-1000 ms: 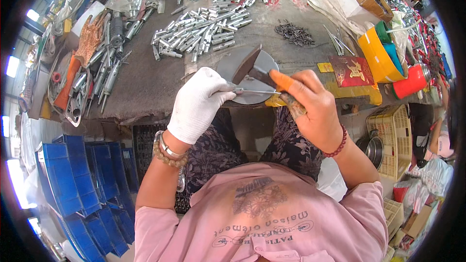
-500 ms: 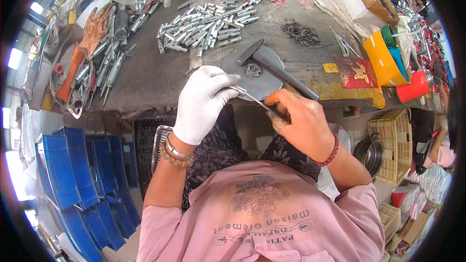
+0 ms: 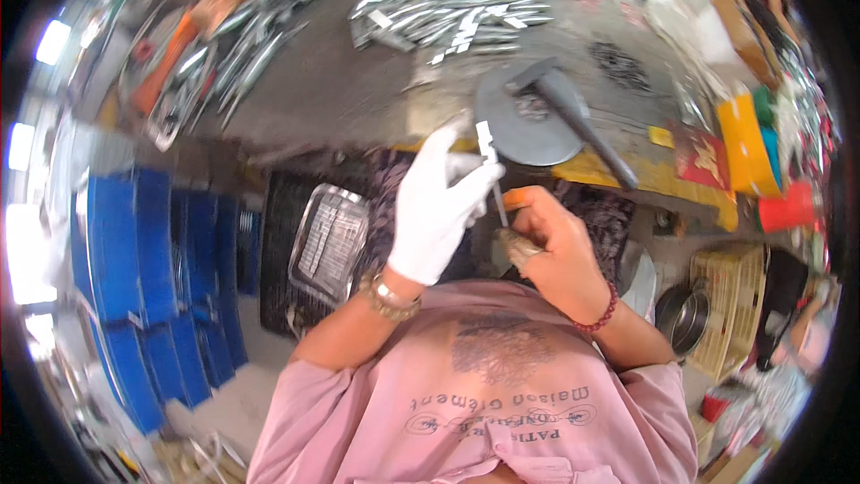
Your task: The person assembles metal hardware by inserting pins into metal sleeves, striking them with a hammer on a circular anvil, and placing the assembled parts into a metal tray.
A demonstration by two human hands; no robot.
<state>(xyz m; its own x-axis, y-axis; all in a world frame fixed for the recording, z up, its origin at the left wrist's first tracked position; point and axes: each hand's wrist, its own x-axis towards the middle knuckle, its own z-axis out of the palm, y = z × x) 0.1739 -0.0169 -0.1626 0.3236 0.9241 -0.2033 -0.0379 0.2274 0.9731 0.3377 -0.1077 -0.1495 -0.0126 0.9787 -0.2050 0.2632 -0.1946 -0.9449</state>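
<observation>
The person's left hand (image 3: 436, 215), in a white glove, pinches a thin metal strip (image 3: 490, 166) upright just above the lap, near the edge of the surface (image 3: 358, 99). The bare right hand (image 3: 548, 246) is closed around a small tool against the strip's lower end. A hammer (image 3: 573, 116) rests across a round metal plate (image 3: 520, 130) just beyond.

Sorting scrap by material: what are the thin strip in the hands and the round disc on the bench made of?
Thin strip: looks like bright bare metal, shiny and silvery, pinched by the gloved left hand. Round disc: probably steel or iron, dull dark grey and matte.
</observation>
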